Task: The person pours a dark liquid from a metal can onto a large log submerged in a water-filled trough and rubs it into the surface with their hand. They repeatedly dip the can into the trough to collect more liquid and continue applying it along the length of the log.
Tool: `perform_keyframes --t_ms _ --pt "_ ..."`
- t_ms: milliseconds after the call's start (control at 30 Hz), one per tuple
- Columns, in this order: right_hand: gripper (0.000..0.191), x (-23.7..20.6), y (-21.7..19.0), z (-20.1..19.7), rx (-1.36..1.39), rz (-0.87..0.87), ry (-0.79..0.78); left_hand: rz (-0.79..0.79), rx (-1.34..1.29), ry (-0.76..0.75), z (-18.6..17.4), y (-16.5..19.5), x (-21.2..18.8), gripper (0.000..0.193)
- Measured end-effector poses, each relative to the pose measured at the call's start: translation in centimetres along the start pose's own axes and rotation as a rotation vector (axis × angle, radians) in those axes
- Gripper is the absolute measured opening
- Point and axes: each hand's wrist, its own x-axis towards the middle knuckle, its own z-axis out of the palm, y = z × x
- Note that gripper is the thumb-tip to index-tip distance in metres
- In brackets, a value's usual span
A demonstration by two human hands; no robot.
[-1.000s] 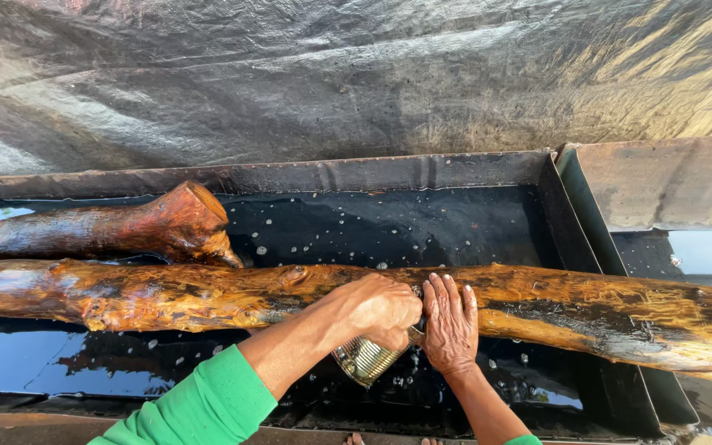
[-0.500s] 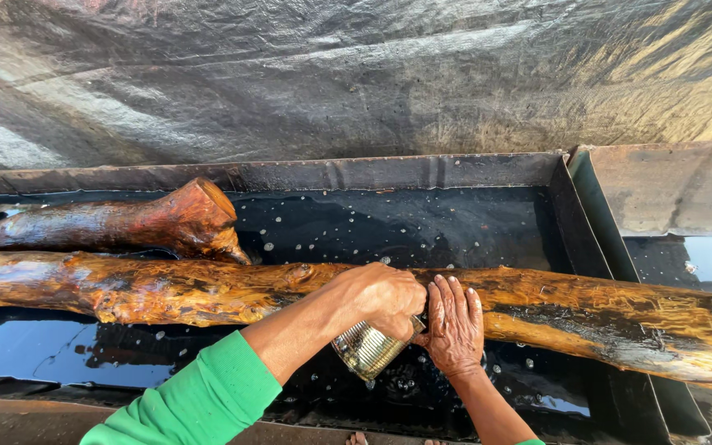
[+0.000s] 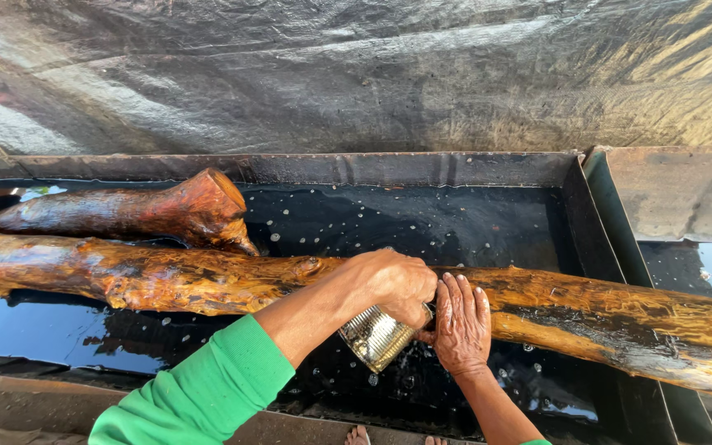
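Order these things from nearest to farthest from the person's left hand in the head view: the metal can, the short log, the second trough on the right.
1. The metal can, held in the left hand, tilted against the long log.
2. The short log, up and to the left, lying in the dark liquid.
3. The second trough, far right, past the dividing wall.

The long log lying across the trough is glossy orange-brown with darker, nearly black streaks, more so toward the right end. The shorter log at the back left is a deeper reddish brown. The liquid in there is basically black, speckled with little pale bubbles, with blue reflections near the front left corner. The can is ribbed silver with a yellowish tint. The sleeve is bright green. The tarp behind is dull grey-brown.
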Motion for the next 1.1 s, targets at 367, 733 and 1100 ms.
perform_keyframes --t_ms 367,733,1100 --pt "0.094 0.0 -0.5 -0.1 -0.101 0.016 -0.018 0.104 -0.002 0.034 -1.1 -1.4 0.4 0.042" --pt "0.102 -0.3 -0.3 -0.7 -0.07 -0.08 0.016 0.159 -0.254 0.162 8.2 -5.4 -3.0 0.028" --pt "0.121 2.2 1.3 -3.2 -0.309 -0.183 -0.313 0.122 0.043 0.248 24.6 -5.6 -1.7 0.012"
